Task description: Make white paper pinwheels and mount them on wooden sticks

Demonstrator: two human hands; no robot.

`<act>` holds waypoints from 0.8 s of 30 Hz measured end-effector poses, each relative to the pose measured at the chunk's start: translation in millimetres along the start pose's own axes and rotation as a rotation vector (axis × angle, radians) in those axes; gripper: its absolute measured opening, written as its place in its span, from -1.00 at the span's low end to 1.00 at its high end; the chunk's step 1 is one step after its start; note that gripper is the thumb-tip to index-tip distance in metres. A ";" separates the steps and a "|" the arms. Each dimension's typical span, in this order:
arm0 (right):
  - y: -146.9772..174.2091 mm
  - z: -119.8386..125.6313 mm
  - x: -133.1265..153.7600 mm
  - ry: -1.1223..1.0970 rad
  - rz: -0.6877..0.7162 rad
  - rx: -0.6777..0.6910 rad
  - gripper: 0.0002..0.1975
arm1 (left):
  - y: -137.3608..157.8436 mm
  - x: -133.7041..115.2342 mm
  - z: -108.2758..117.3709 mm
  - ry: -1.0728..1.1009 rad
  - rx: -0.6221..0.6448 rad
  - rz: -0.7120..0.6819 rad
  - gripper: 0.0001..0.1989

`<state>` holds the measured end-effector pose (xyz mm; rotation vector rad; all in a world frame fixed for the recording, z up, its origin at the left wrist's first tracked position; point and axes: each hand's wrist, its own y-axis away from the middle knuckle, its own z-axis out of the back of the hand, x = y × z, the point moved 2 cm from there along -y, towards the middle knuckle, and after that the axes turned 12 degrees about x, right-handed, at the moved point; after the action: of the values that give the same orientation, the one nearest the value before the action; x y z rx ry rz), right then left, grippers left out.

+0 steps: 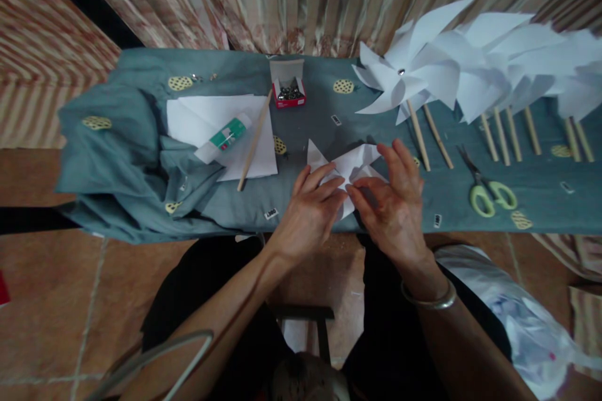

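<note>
A white paper pinwheel (352,163), cut and partly folded, lies near the front edge of the cloth-covered table. My left hand (313,203) grips its left side, thumb and fingers closed on the paper near the middle. From the other side my right hand (392,200) pinches the paper close to the centre, its outer fingers raised. The fingertips of both hands nearly meet and hide part of the folds. Left of the hands, a wooden stick (255,141) rests across a stack of white paper (256,163), beside a green and white glue stick (229,133).
Behind the hands stands an open red box (289,95) of metal pins. Finished white pinwheels (423,69) on sticks overlap along the right. Green-handled scissors (489,191) lie in front of them. Bunched cloth (117,156) fills the left end; a plastic bag (522,319) sits on the floor.
</note>
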<state>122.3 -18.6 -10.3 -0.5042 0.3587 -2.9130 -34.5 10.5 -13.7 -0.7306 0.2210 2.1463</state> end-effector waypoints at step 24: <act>8.2 10.4 -19.1 -0.106 0.064 0.093 -0.69 | -0.5 -0.2 -5.6 -0.128 -0.057 -0.035 -0.79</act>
<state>144.6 -24.8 -8.9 -0.6182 0.2193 -2.8114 -31.6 8.4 -18.1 -0.6222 0.0795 2.1635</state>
